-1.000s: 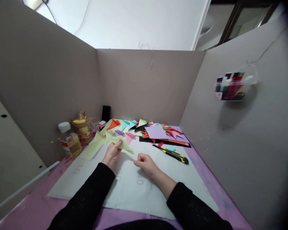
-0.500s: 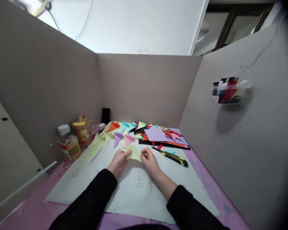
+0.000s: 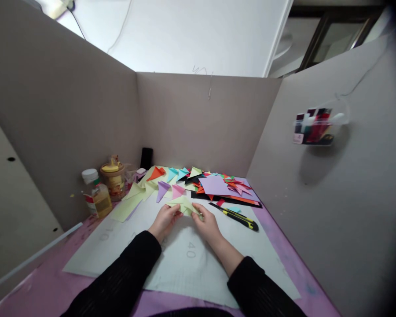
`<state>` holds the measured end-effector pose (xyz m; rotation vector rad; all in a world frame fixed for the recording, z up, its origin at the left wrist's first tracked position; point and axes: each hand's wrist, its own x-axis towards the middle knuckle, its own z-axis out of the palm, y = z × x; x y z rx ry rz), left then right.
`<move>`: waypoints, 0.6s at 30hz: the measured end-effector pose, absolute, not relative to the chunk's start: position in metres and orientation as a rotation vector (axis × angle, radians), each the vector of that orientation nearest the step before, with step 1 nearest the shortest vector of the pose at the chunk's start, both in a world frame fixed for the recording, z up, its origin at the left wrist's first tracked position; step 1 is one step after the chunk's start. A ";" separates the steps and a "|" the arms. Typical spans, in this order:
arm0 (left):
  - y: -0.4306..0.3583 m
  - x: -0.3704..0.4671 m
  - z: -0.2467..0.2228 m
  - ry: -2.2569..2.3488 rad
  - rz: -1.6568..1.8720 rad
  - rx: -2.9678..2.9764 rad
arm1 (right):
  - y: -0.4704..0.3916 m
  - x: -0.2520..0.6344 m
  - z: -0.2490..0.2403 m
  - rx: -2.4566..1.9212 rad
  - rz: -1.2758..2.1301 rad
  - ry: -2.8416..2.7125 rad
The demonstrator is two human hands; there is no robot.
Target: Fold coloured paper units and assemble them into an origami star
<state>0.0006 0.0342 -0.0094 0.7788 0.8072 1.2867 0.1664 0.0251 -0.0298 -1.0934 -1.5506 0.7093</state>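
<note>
Between my hands is a pale green folded paper (image 3: 184, 204), held a little above the white sheet (image 3: 174, 273). My left hand (image 3: 166, 221) pinches its left side, thumb on top. On its right side, my right hand (image 3: 206, 222) grips the paper between thumb and fingers. Just behind it lie a purple folded paper (image 3: 163, 190) and a pink folded paper (image 3: 177, 191). A black and yellow utility knife (image 3: 239, 219) rests to the right of my right hand.
At the back right, a lilac paper sheet (image 3: 214, 185) tops a pile of coloured scraps. Along the left stand a bottle of yellowish liquid (image 3: 100, 200) and a brown tub (image 3: 114, 180). Grey panels (image 3: 204, 123) enclose the table. A clear container (image 3: 317, 127) hangs on the right panel.
My right hand has closed on the right side of the green paper, which now shows more of a fold. The view has shifted slightly.
</note>
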 end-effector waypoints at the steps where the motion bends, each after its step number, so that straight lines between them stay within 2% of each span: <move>1: 0.034 0.000 -0.010 0.816 1.300 0.790 | 0.026 0.166 -0.029 -1.081 0.770 -1.497; 6: 0.036 -0.005 -0.009 0.926 1.478 0.873 | 0.033 0.168 -0.027 -1.018 1.073 -1.215; 10: 0.039 -0.010 -0.008 1.033 1.439 1.008 | 0.036 0.170 -0.026 -0.988 1.208 -1.124; 18: 0.037 -0.007 -0.007 1.056 1.259 1.177 | 0.036 0.182 -0.020 -0.926 0.998 -1.338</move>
